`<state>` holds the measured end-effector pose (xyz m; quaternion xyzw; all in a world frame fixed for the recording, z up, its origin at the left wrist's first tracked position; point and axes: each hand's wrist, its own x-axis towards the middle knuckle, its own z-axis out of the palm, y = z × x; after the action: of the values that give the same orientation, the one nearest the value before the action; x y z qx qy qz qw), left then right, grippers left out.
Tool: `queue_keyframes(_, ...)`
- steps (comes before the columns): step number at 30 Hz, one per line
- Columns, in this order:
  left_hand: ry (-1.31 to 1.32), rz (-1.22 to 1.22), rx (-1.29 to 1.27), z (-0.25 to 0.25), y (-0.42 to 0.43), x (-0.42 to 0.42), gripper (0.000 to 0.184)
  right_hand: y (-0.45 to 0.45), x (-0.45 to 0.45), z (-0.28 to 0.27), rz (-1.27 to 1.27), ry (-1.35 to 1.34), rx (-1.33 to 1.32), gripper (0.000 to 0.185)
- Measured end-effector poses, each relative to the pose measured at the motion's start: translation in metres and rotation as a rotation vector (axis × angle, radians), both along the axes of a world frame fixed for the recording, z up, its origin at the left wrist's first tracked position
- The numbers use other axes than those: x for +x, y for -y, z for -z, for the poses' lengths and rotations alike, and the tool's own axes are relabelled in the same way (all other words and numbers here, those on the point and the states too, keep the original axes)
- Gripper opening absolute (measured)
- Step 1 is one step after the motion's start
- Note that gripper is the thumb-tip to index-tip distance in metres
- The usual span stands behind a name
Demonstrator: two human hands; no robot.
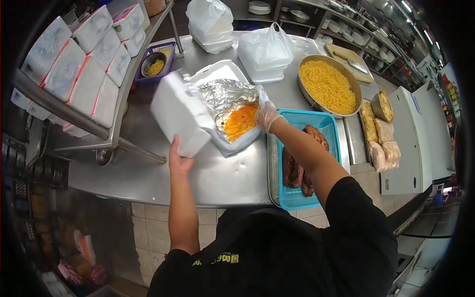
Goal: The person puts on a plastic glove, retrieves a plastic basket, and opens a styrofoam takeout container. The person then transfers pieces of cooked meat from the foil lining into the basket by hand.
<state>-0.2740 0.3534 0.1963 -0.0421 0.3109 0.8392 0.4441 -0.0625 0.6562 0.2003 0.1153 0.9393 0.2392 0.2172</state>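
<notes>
My left hand (179, 157) is bare and grips the lower end of a white foam food box (179, 115), which is held tilted and slightly blurred. Beside it on the steel table lies an open container (236, 144) lined with crumpled foil (222, 94), with orange, saucy food (240, 123) inside. My right hand (267, 117), in a clear plastic glove, is closed at the container's right rim; its fingertips are partly hidden. Under my right forearm a blue basket (275, 185) holds several pieces of dark roasted meat (293, 171).
Two white bagged packages, one (264, 55) nearer, stand at the back. A large pan of yellow noodles (329, 86) is at the right, near a cutting board (363, 74) with a cleaver. A steel rack (89, 121) with wrapped stacks overhangs the left. A purple basket (167, 64) holds a bowl.
</notes>
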Motion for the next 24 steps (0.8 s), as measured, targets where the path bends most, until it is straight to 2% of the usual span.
queue_keyframes(1, -0.004, 0.123, -0.006, -0.01, 0.002, 0.004, 0.052, 0.009, 0.0, 0.001, -0.02, -0.064, 0.05, 0.025)
queue_keyframes(2, -0.005, 0.122, -0.009, -0.011, -0.002, -0.002, 0.052, 0.017, 0.001, 0.001, -0.038, -0.128, 0.1, 0.025)
queue_keyframes(3, -0.074, 0.27, -0.07, -0.008, -0.009, -0.012, 0.053, 0.025, 0.002, 0.006, -0.014, -0.369, 0.045, 0.025)
queue_keyframes(5, -0.193, 0.527, -0.146, -0.005, -0.031, -0.036, 0.058, 0.048, 0.007, 0.009, 0.042, -0.248, -0.114, 0.021)
queue_keyframes(6, -0.193, 0.541, -0.144, -0.005, -0.042, -0.046, 0.058, 0.066, 0.013, 0.002, 0.121, -0.432, -0.274, 0.022)
queue_keyframes(8, -0.582, 0.796, -0.357, -0.007, -0.073, -0.067, 0.066, 0.112, 0.032, -0.002, 0.196, -0.637, -0.194, 0.032)
queue_keyframes(9, -0.91, 0.908, -0.637, 0.007, -0.093, -0.087, 0.081, 0.13, 0.041, 0.003, 0.254, -0.858, -0.335, 0.028)
queue_keyframes(10, -0.914, 0.931, -0.623, -0.009, -0.111, -0.088, 0.081, 0.147, 0.05, 0.008, 0.309, -1.082, -0.473, 0.025)
queue_keyframes(11, -1.334, 0.987, -0.898, -0.042, -0.123, -0.086, 0.088, 0.161, 0.057, 0.04, 0.358, -1.342, -0.62, 0.024)
queue_keyframes(12, -1.768, 0.999, -1.165, -0.065, -0.131, -0.082, 0.096, 0.18, 0.056, 0.035, 0.668, -1.364, -0.766, 0.024)
queue_keyframes(13, -1.946, 0.726, -1.249, -0.072, -0.139, -0.08, 0.102, 0.194, 0.051, 0.027, 0.986, -1.376, -0.905, 0.025)
queue_keyframes(14, -2.106, 0.426, -1.304, -0.079, -0.15, -0.076, 0.108, 0.193, 0.051, 0.044, 0.925, -1.384, -0.813, 0.04)
queue_keyframes(16, -1.675, 0.245, -0.941, -0.081, -0.183, -0.107, 0.121, 0.187, 0.041, 0.015, 1.432, -1.241, -1.554, 0.059)
queue_keyframes(17, -1.572, 0.171, -0.898, -0.06, -0.2, -0.125, 0.122, 0.192, 0.036, -0.005, 1.525, -1.281, -1.818, 0.083)
queue_keyframes(18, -1.465, 0.097, -0.856, -0.026, -0.219, -0.143, 0.122, 0.19, 0.027, -0.008, 1.591, -1.29, -1.884, 0.086)
queue_keyframes(19, -1.209, 0.215, -0.89, 0.006, -0.236, -0.157, 0.142, 0.187, 0.018, -0.011, 1.65, -1.296, -1.951, 0.088)
queue_keyframes(20, -1.215, 0.231, -0.87, 0.033, -0.244, -0.168, 0.142, 0.185, 0.013, -0.016, 1.697, -1.295, -1.998, 0.091)
queue_keyframes(22, -0.748, 0.462, -0.746, 0.078, -0.243, -0.181, 0.12, 0.183, 0.004, -0.024, 1.745, -1.339, -1.989, 0.092)
queue_keyframes(23, -0.516, 0.577, -0.674, 0.087, -0.242, -0.173, 0.109, 0.182, 0.001, -0.023, 1.799, -1.362, -1.903, 0.088)
queue_keyframes(24, -0.594, 0.482, -0.626, 0.068, -0.224, -0.147, 0.082, 0.176, 0.004, -0.022, 1.845, -1.351, -1.863, 0.083)
